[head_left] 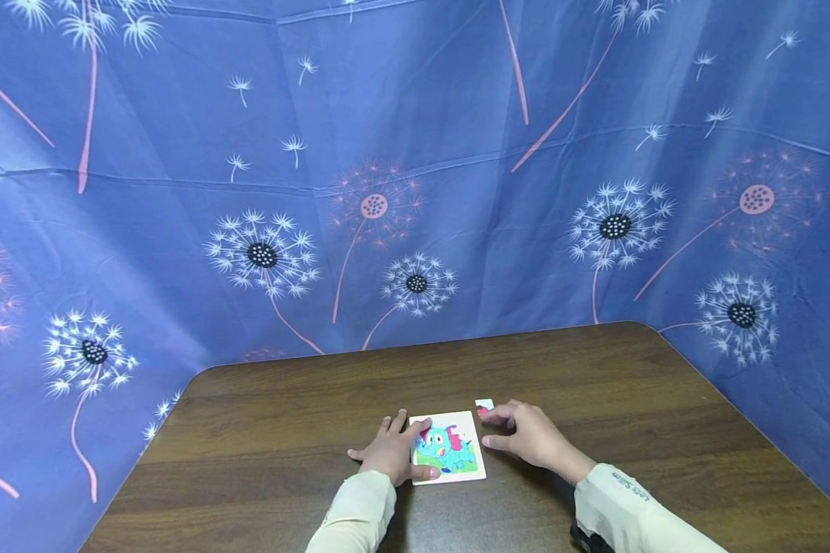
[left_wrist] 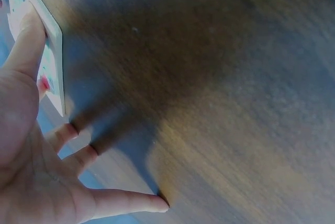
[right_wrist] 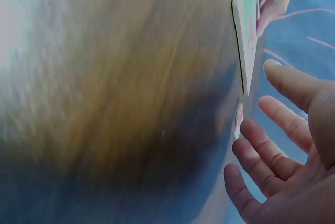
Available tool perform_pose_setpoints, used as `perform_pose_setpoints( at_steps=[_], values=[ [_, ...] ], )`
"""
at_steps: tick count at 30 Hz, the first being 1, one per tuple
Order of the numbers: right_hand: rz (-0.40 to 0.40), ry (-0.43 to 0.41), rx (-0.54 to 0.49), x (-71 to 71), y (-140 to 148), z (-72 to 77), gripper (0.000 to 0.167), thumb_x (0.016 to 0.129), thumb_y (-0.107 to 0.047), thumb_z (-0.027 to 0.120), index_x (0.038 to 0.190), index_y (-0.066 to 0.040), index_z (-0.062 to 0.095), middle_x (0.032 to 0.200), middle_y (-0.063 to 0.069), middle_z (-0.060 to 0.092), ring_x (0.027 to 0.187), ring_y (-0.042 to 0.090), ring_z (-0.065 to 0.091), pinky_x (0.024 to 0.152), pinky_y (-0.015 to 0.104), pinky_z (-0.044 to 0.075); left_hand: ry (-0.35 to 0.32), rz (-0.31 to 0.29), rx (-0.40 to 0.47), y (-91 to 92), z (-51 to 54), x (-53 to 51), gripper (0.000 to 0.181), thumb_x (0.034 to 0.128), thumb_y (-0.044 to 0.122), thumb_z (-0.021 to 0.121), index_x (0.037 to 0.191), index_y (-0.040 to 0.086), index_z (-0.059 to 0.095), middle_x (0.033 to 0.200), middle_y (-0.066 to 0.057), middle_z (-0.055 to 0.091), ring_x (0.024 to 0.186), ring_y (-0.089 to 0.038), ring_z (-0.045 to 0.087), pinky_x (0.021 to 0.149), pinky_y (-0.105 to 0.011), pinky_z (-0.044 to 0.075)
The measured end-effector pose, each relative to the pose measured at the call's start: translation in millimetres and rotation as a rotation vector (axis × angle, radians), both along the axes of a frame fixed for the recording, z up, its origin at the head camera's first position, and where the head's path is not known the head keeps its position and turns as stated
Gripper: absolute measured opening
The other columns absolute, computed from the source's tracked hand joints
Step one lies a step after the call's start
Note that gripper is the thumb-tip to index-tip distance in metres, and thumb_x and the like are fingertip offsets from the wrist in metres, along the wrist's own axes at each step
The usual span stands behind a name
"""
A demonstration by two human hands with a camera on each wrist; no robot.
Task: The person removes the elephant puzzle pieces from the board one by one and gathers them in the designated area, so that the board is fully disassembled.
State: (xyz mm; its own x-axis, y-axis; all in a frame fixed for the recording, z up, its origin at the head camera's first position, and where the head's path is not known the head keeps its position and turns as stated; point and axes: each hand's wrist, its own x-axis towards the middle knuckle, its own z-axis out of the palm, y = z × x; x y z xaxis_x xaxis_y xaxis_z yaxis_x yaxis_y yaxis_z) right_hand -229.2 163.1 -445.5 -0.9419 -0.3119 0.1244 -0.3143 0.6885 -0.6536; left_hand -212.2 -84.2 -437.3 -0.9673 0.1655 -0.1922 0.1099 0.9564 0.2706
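Observation:
A square jigsaw puzzle with a pale border and a blue elephant picture lies flat on the table. My left hand rests at its left side, thumb and index finger on the board and the other fingers spread over the table. In the left wrist view, the thumb presses on the board. A loose puzzle piece, white with red, lies just past the board's far right corner. The fingertips of my right hand reach its near edge, fingers loosely bent; whether they touch it I cannot tell.
The brown wooden table has rounded far corners. Behind it and along both sides hangs a blue cloth printed with dandelions. A dark object shows under the right sleeve at the wrist.

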Motion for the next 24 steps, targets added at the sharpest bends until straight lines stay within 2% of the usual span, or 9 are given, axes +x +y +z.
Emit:
perform_pose_setpoints(
  at_steps=[9,17,20,24],
  values=[
    [0.015,0.042,0.033,5.3,-14.1,-1.4,0.028,0.081,-0.02,0.087,0.106,-0.011,0.078,0.093,-0.002,0.066,0.085,0.017,0.059,0.075,0.037,0.051,-0.005,0.0,-0.018,0.3,-1.1,-1.2,0.08,0.0784,0.051,0.083,0.148,0.031,0.05,0.16,-0.009,0.038,0.148,-0.036,0.033,0.086,-0.089,0.032],
    [-0.018,0.071,0.09,7.3,-27.3,-2.0,0.026,0.078,-0.022,0.089,0.101,-0.015,0.078,0.091,-0.004,0.065,0.085,0.017,0.061,0.074,0.04,0.051,-0.003,-0.002,-0.018,-0.4,-2.9,-2.4,0.08,0.0787,0.052,0.082,0.149,0.031,0.05,0.16,-0.009,0.038,0.148,-0.036,0.033,0.086,-0.089,0.032],
    [-0.034,0.072,0.113,8.1,-31.6,-2.7,0.026,0.077,-0.021,0.09,0.1,-0.015,0.078,0.092,-0.002,0.066,0.089,0.02,0.063,0.076,0.044,0.053,0.006,-0.004,-0.014,-0.6,-3.7,-2.0,0.08,0.0781,0.052,0.083,0.149,0.032,0.051,0.16,-0.009,0.038,0.147,-0.037,0.034,0.085,-0.089,0.032],
    [-0.06,0.072,0.158,9.4,-36.2,-2.6,0.028,0.077,-0.022,0.09,0.101,-0.015,0.079,0.106,0.008,0.072,0.11,0.033,0.065,0.088,0.054,0.053,0.01,-0.005,-0.017,-0.8,-4.1,-2.2,0.08,0.0779,0.052,0.083,0.149,0.032,0.051,0.16,-0.008,0.039,0.147,-0.037,0.034,0.085,-0.089,0.032]
  ],
)
